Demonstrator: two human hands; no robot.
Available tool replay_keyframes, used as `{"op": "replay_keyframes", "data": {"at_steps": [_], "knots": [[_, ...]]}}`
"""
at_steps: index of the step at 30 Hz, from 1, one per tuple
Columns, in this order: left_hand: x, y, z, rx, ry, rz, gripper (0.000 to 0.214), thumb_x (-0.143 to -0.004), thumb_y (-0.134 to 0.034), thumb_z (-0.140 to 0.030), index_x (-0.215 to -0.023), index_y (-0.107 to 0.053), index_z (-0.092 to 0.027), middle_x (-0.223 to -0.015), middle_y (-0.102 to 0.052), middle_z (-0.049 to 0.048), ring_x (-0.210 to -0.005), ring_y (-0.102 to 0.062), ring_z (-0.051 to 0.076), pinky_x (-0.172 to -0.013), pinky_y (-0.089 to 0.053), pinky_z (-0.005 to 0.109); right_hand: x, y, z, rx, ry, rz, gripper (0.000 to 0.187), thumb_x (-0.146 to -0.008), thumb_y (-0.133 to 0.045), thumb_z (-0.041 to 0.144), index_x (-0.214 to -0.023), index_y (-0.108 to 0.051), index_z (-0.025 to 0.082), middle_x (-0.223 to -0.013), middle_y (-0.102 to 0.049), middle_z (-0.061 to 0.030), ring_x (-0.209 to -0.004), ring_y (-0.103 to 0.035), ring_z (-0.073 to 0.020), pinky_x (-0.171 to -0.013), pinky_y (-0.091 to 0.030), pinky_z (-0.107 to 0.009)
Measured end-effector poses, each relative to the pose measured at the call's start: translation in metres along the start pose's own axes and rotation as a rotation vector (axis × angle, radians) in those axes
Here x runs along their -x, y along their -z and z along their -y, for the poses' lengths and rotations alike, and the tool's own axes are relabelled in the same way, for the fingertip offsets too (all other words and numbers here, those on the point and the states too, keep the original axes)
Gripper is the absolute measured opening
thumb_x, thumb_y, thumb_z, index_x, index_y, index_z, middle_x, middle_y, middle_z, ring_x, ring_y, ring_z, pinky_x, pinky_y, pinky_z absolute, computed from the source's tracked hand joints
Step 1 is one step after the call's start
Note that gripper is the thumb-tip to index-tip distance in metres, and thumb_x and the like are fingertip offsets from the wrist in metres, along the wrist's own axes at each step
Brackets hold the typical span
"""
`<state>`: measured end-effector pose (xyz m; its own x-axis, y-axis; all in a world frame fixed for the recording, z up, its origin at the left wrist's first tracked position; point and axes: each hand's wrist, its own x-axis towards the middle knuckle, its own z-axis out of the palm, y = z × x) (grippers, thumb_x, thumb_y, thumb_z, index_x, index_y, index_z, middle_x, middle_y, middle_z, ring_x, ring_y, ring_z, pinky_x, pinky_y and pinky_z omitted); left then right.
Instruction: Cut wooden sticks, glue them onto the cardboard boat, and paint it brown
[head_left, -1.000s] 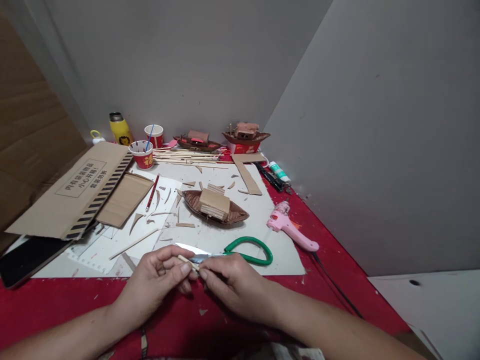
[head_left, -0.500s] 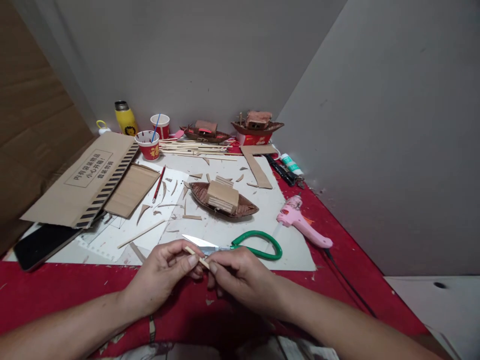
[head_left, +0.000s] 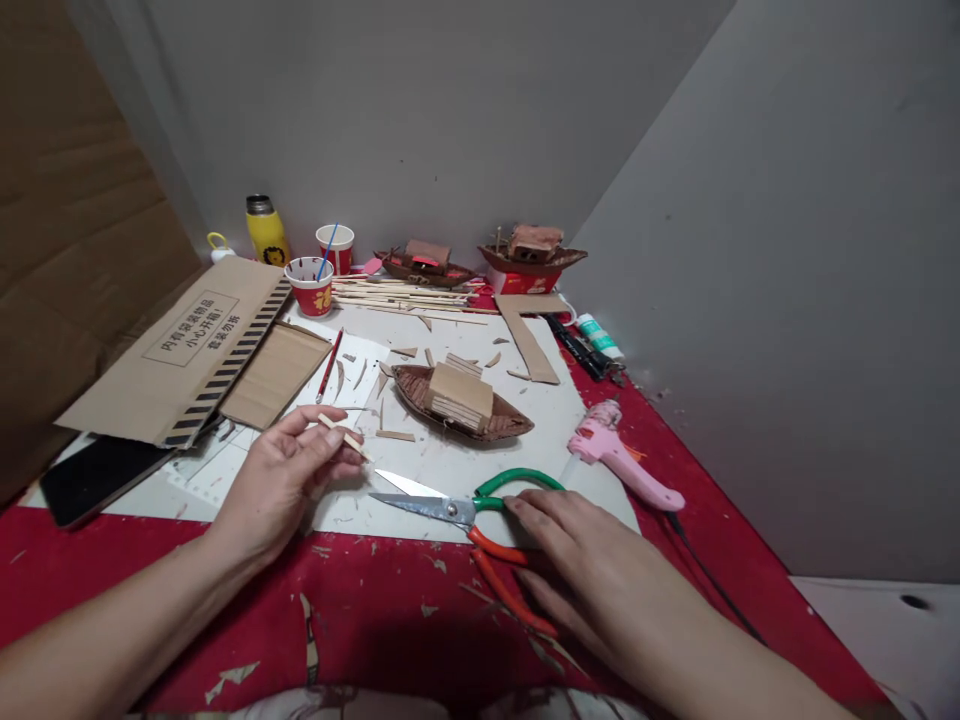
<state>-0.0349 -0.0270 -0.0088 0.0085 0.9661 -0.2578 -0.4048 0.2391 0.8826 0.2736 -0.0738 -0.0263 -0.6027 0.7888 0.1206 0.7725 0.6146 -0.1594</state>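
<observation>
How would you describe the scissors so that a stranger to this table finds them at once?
Look at the red tablecloth, then at the front edge of the white sheet. There the scissors lie with blades open, pointing left, the right hand touching their handles. Only they have metal blades, with one green and one orange handle.
</observation>
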Motion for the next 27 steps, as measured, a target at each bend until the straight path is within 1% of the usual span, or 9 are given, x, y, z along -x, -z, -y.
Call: {"op": "replay_keyframes", "data": {"at_steps": [3,6,8,12,14,19,21,23,27], "knots": [[-0.003,0.001,-0.005,-0.006,-0.04,-0.042,0.042,-0.067,-0.09,-0.027,-0.101,-0.069,-0.014,-0.07,-0.076,0.0024,-0.061,-0.071,0.012,-0.061,-0.06,0.018,0.002,-0.007,-0.004,0.056,0.017,0.001,0.053,-0.081,-0.053,0.012,-0.134,-0.052,0.01,-0.125,-0.064,-0.021,-0.107,-0.064,-0.0329,-0.089,-0.058,-0.049],[-0.003,0.002,-0.006,-0.004,-0.052,-0.051,0.047,-0.066,-0.09,-0.028,-0.105,-0.068,-0.013,-0.07,-0.076,0.0025,-0.06,-0.07,0.011,-0.061,-0.06,0.018,-0.004,-0.006,-0.002,0.056,0.011,0.061,0.054,-0.076,-0.053,0.009,-0.13,-0.054,0.007,-0.118,-0.064,-0.0214,-0.103,-0.065,-0.033,-0.086,-0.058,-0.048],[-0.002,0.002,-0.006,0.001,-0.057,-0.054,0.048,-0.066,-0.091,-0.027,-0.107,-0.068,-0.013,-0.071,-0.076,0.002,-0.061,-0.07,0.011,-0.062,-0.06,0.018,-0.008,-0.002,0.0,0.021,-0.021,0.128,0.048,-0.074,-0.054,0.008,-0.122,-0.057,0.01,-0.109,-0.066,-0.0182,-0.096,-0.066,-0.0308,-0.08,-0.059,-0.045],[0.0,0.003,-0.007,0.018,-0.067,-0.052,0.051,-0.066,-0.091,-0.024,-0.11,-0.067,-0.014,-0.075,-0.076,0.0006,-0.063,-0.07,0.01,-0.065,-0.061,0.02,-0.011,0.005,0.003,-0.043,-0.122,0.223,0.021,-0.075,-0.06,0.014,-0.096,-0.06,0.019,-0.091,-0.067,-0.0096,-0.078,-0.066,-0.0258,-0.067,-0.055,-0.038],[0.0,0.004,-0.007,0.035,-0.076,-0.056,0.048,-0.065,-0.091,-0.023,-0.105,-0.066,-0.015,-0.075,-0.076,0.0,-0.064,-0.07,0.011,-0.065,-0.061,0.02,-0.011,0.007,0.004,-0.053,-0.165,0.21,0.011,-0.078,-0.062,0.021,-0.088,-0.058,0.021,-0.083,-0.066,-0.007,-0.07,-0.065,-0.0243,-0.062,-0.052,-0.036],[-0.001,0.005,-0.005,0.065,-0.099,-0.073,0.041,-0.064,-0.092,-0.026,-0.091,-0.063,-0.016,-0.068,-0.076,0.0007,-0.061,-0.071,0.012,-0.063,-0.06,0.019,-0.007,0.016,0.007,-0.23,-0.205,0.09,0.012,-0.08,-0.064,0.029,-0.082,-0.054,0.024,-0.072,-0.065,-0.0019,-0.06,-0.061,-0.0191,-0.055,-0.047,-0.029],[-0.001,0.004,-0.005,0.069,-0.099,-0.081,0.042,-0.064,-0.092,-0.029,-0.092,-0.063,-0.016,-0.067,-0.076,0.0012,-0.06,-0.071,0.011,-0.061,-0.06,0.018,-0.008,0.022,0.012,-0.345,-0.227,0.057,0.018,-0.081,-0.063,0.029,-0.075,-0.047,0.026,-0.061,-0.059,0.0026,-0.052,-0.054,-0.0159,-0.048,-0.042,-0.026],[-0.001,0.003,-0.005,0.073,-0.089,-0.086,0.044,-0.064,-0.093,-0.03,-0.094,-0.063,-0.016,-0.066,-0.076,0.0014,-0.059,-0.07,0.011,-0.061,-0.06,0.018,-0.012,0.027,0.018,-0.446,-0.251,0.039,0.026,-0.077,-0.064,0.026,-0.071,-0.039,0.027,-0.054,-0.051,0.0055,-0.048,-0.048,-0.0145,-0.043,-0.038,-0.024],[0.001,0.001,-0.007,0.072,-0.075,-0.081,0.045,-0.063,-0.094,-0.028,-0.095,-0.066,-0.014,-0.071,-0.077,0.0024,-0.062,-0.071,0.011,-0.063,-0.061,0.018,-0.026,0.027,0.028,-0.51,-0.235,-0.014,0.036,-0.067,-0.072,0.024,-0.074,-0.037,0.027,-0.057,-0.049,0.0072,-0.05,-0.044,-0.0141,-0.044,-0.036,-0.024]]}}
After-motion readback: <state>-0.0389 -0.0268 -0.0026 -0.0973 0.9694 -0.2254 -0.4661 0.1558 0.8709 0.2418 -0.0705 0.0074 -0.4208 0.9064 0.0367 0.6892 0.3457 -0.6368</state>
